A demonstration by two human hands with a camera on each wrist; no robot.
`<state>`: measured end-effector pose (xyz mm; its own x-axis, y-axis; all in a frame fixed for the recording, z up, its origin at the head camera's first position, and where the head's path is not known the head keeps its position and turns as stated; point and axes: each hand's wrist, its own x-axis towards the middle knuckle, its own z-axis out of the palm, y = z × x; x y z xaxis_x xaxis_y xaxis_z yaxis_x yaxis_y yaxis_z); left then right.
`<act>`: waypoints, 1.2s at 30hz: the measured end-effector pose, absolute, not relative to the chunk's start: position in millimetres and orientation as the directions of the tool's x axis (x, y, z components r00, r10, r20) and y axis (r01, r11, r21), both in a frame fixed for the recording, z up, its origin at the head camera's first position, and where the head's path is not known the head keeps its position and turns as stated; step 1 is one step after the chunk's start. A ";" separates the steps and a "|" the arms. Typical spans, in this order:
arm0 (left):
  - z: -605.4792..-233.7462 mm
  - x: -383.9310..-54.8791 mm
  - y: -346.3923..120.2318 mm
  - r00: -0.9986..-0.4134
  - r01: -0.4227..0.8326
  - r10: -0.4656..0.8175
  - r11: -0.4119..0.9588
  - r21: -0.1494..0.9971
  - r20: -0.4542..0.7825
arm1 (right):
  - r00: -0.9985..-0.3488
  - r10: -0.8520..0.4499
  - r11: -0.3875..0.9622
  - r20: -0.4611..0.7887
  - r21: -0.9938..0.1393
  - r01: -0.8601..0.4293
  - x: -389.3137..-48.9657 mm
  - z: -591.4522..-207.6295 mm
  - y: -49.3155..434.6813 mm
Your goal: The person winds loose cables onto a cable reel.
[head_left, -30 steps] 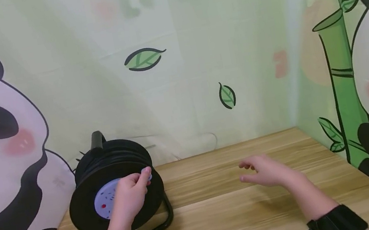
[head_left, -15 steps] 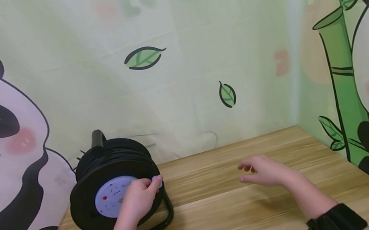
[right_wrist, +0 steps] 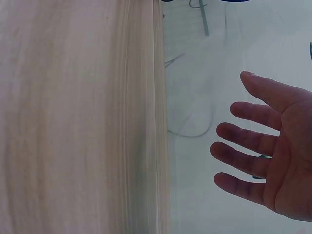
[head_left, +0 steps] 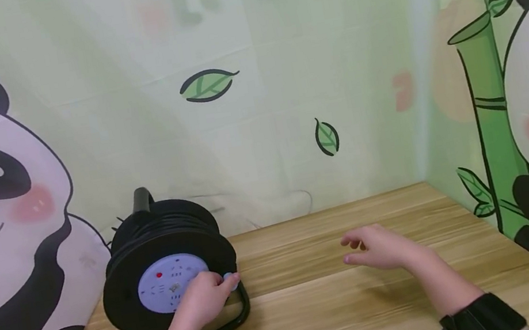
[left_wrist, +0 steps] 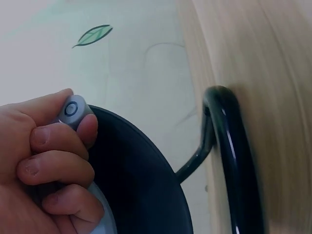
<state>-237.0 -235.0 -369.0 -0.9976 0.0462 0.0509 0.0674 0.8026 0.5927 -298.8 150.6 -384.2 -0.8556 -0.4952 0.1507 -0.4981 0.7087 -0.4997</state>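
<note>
A black extension cord reel stands on the wooden table at the left, with dark cable wound behind its front disc. Its round lilac socket panel carries a red button and is partly hidden by my left hand. In the left wrist view, thumb and fingers pinch the small grey crank knob near the disc's rim. My right hand hovers above the table to the right, holding nothing. The right wrist view shows its fingers spread and relaxed.
The reel's black tube stand rests on the wooden table, and its carrying handle rises on top. Behind hangs a pale green cloth backdrop with printed pandas, leaves and bamboo. Each wrist wears a black band.
The left hand has moved down and to the right with the knob, and the socket panel has turned clockwise, its red button shifting upward. The right hand stays in nearly the same place.
</note>
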 end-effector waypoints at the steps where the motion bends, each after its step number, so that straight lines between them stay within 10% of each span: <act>1: -370.2 -236.7 -235.6 -0.998 0.062 0.045 0.811 0.582 0.044 | -0.855 -0.496 0.709 0.152 -0.497 -0.500 -298.8 -384.1 150.6; 36: -378.4 -209.5 -294.7 -0.989 -0.044 0.001 0.955 0.294 -0.150 | -0.861 -0.486 0.710 0.152 -0.506 -0.490 -299.0 -388.6 152.3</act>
